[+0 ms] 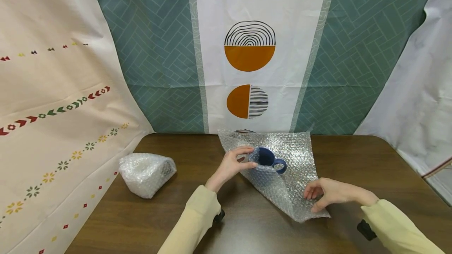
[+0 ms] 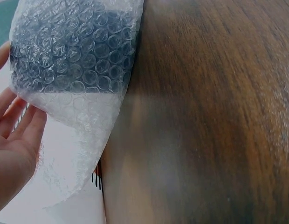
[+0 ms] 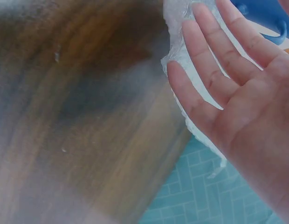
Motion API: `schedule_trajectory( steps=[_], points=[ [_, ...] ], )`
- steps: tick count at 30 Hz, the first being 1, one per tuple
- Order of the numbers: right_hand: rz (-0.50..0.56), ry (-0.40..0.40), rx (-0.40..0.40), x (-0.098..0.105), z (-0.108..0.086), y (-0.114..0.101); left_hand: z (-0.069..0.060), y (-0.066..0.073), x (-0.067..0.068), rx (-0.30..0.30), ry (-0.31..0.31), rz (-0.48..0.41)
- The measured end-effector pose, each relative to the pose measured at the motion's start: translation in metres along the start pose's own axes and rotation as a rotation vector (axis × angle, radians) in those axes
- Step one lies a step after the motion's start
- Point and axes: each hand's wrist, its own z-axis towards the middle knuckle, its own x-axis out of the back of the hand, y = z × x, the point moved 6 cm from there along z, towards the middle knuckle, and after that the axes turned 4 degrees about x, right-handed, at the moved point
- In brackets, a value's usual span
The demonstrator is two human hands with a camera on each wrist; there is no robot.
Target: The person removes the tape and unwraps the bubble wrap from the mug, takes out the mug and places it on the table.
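A blue mug [image 1: 267, 156] lies on a sheet of bubble wrap [image 1: 294, 150], its handle pointing right and its mouth showing. One flap of the sheet is folded over the mug's near and left sides. My left hand [image 1: 237, 160] holds that flap against the mug, thumb and fingers spread across its left side. The left wrist view shows the dark mug through the bubbles, beside the left fingers [image 2: 30, 121]. Over the sheet's near right corner is my right hand [image 1: 326, 193], fingers loosely bent. In the right wrist view, the right fingers [image 3: 200, 65] look extended, holding nothing.
A bundle in bubble wrap [image 1: 146, 173] sits on the left of the brown wooden table [image 1: 197, 148]. Patterned cloths hang behind and at both sides, including a green and white curtain [image 1: 159, 50] along the back edge.
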Motion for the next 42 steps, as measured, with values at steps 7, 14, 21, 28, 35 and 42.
schedule_trajectory(
  steps=[7,14,21,28,35,42],
  points=[
    [-0.043,0.078,0.023,0.014,0.0,-0.009,-0.001,-0.001,0.0,0.007,-0.003,-0.003],
    [-0.05,0.148,0.021,0.023,0.0,-0.014,-0.001,-0.001,0.001,0.01,-0.003,-0.004],
    [-0.134,0.25,0.034,0.032,0.0,-0.019,-0.001,0.0,0.0,0.005,-0.006,-0.023],
    [-0.174,0.302,0.007,0.041,0.003,-0.021,-0.001,-0.002,0.0,-0.002,0.001,-0.022],
    [-0.168,0.338,0.007,0.048,0.008,-0.032,-0.001,0.0,0.0,-0.004,-0.005,-0.023],
    [-0.187,0.354,-0.007,0.056,0.019,-0.043,-0.001,0.0,0.0,-0.014,0.0,-0.021]
  ],
)
